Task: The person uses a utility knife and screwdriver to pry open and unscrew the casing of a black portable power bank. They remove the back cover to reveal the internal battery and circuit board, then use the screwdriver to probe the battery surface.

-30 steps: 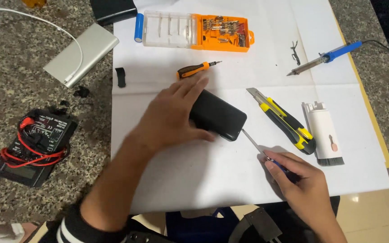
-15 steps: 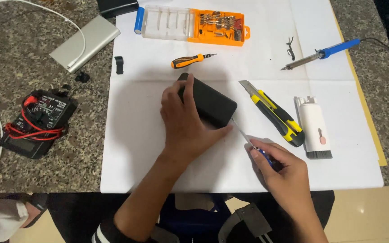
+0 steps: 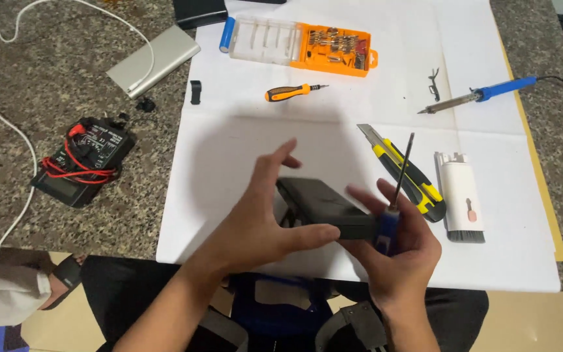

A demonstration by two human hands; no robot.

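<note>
A black rectangular box-shaped device [image 3: 324, 205] is lifted off the white paper sheet [image 3: 242, 143] between both hands. My left hand [image 3: 262, 218] grips its near side, thumb along the front edge. My right hand [image 3: 402, 251] supports its right end and also holds a thin screwdriver [image 3: 399, 179] with a blue handle, its shaft pointing up and away.
On the paper lie a yellow-black utility knife [image 3: 404, 171], a white brush tool [image 3: 462, 195], a blue-handled soldering iron [image 3: 477, 96], an orange-handled screwdriver [image 3: 293, 92] and an orange bit case [image 3: 301, 44]. A black multimeter [image 3: 83, 160] and silver power bank [image 3: 153, 60] sit left on the granite.
The black device, pressed flat on the paper under my left hand before, is now raised toward me in both hands. The screwdriver in my right hand has swung upright.
</note>
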